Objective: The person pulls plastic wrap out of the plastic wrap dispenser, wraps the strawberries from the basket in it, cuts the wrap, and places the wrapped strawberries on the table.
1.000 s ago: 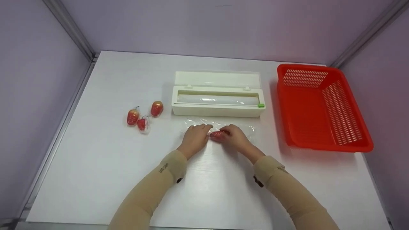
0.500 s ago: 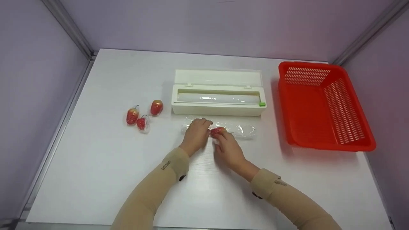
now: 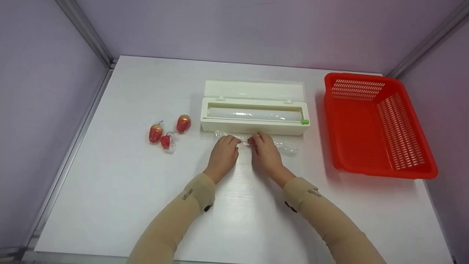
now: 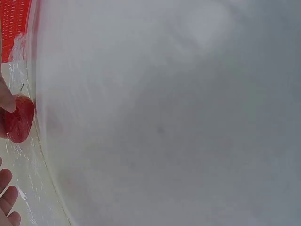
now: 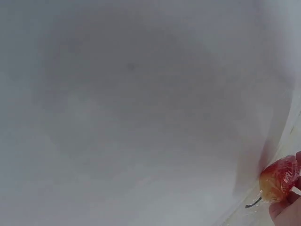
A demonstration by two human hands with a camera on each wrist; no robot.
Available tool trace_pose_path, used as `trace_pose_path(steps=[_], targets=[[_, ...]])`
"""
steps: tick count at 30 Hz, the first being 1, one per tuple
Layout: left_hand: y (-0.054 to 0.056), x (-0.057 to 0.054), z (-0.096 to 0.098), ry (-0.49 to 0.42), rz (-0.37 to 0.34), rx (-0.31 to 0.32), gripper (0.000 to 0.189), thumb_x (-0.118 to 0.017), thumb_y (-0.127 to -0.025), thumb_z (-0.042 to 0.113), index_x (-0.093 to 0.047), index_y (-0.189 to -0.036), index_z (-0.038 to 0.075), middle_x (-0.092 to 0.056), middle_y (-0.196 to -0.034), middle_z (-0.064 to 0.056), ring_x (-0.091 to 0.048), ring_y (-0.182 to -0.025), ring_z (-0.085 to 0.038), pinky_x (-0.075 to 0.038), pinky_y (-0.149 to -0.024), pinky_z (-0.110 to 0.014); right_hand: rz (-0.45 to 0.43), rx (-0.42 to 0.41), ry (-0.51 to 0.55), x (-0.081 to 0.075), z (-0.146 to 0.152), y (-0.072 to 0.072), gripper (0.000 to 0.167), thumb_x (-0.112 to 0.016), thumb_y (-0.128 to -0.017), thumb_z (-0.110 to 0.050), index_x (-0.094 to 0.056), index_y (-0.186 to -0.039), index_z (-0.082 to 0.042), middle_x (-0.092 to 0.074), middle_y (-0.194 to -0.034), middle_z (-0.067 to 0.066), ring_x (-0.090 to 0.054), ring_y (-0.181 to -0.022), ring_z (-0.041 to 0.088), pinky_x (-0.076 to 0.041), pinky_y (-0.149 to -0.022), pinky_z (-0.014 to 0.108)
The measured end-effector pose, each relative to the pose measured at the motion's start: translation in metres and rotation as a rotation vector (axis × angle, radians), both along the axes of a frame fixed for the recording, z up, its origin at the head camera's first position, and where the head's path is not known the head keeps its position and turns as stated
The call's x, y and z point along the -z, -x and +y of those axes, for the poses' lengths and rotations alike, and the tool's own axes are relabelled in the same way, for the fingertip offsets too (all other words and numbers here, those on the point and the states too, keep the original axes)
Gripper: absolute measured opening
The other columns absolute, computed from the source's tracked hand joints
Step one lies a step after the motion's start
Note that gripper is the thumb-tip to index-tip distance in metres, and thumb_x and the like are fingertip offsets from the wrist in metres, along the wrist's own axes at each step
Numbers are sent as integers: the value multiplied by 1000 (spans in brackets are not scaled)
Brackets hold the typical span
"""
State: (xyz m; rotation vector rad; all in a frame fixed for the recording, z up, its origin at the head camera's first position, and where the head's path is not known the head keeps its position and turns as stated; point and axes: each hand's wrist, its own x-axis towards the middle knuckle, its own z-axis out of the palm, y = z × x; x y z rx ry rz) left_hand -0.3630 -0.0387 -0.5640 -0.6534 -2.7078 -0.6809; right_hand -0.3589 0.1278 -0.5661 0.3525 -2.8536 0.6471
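A red-and-yellow fruit [image 5: 277, 180] with a thin dark stem is wrapped in clear cling film. My right hand [image 3: 266, 152] grips it, covering most of it in the head view. More film [image 3: 287, 149] trails from the fruit on both sides in a narrow crumpled strip, just in front of the white film dispenser [image 3: 254, 128]. My left hand [image 3: 223, 154] lies over the left part of that strip. In the left wrist view, its loosely bent fingers [image 4: 8, 200] are beside the film, apart from the fruit [image 4: 19, 123].
Left of the dispenser lie three wrapped fruits: one upper right [image 3: 183, 124], one at the left [image 3: 155, 133] and a smaller one [image 3: 166, 142]. A red plastic basket [image 3: 388, 174] stands at the right. The dispenser's lid [image 3: 254, 90] is flipped back, showing the film roll [image 3: 256, 114].
The right hand has gone from atop the fruit to below it, then forward, rolling it toward the dispenser. The wide film sheet has become a narrow strip. The left hand has stayed nearly in place.
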Motion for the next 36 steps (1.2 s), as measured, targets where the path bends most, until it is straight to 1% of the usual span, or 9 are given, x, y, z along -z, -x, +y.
trace_pose_path(steps=[6,11,17,20,24,27,29,32,36], targets=[[-5,-3,2,-17,-52,-21,20,-58,-86,7,-62,-106,7,-59,-109,-4,-55,-106,-21,-48,-92,-29,55,-59,-98,9,3,13,26,-50,-94,-8,-52,-119,-3,-47,-116,13,-55,-97,32,-51,-79,42],[-9,-4,7,-73,-109,-56,32,-55,-88,6,-57,-120,6,-54,-118,-7,-55,-110,-22,-52,-86,-31,5,-90,-151,7,7,13,36,-49,-92,-3,-45,-128,-2,-49,-119,13,-53,-107,33,-50,-88,42],[-15,-5,5,-159,-251,-149,43,-52,-90,4,-46,-133,6,-47,-122,-10,-58,-104,-22,-51,-86,-31,-36,-189,-42,-3,3,-10,38,-55,-90,-3,-43,-127,-1,-54,-123,16,-50,-119,30,-41,-103,40],[-18,-7,3,-199,-287,-158,38,-52,-91,4,-49,-128,4,-47,-119,-9,-59,-103,-22,-50,-89,-29,-10,-209,-1,-10,-1,-23,38,-57,-89,-2,-44,-124,-2,-54,-121,15,-51,-118,28,-41,-103,39],[-26,-9,1,-267,-278,-155,25,-51,-91,4,-57,-116,4,-52,-112,-8,-59,-103,-20,-49,-90,-28,71,-223,24,-18,-6,-36,42,-62,-84,1,-45,-122,-5,-56,-120,13,-53,-117,26,-43,-101,37],[-33,-11,0,-355,-297,-157,18,-51,-92,6,-60,-108,5,-57,-106,-6,-59,-99,-17,-50,-87,-28,149,-231,26,-23,-9,-42,46,-66,-79,4,-48,-120,-7,-58,-118,10,-54,-114,25,-45,-99,36],[-37,-12,0,-436,-340,-156,16,-52,-92,6,-61,-105,5,-59,-104,-6,-59,-97,-17,-51,-86,-28,198,-236,26,-26,-11,-45,47,-68,-77,4,-50,-119,-7,-60,-115,8,-56,-111,23,-47,-96,35],[-44,-13,-1,-582,-447,-136,18,-53,-90,3,-59,-107,6,-61,-106,-7,-62,-97,-18,-52,-83,-28,227,-243,37,-30,-14,-50,48,-69,-77,4,-53,-120,-9,-61,-113,6,-57,-108,21,-50,-92,33],[-53,-16,-2,-816,-620,-79,29,-49,-89,0,-53,-117,2,-59,-113,-13,-63,-101,-21,-53,-85,-28,204,-273,37,-33,-16,-56,51,-66,-79,4,-50,-126,-11,-60,-116,4,-55,-110,19,-50,-92,31]])
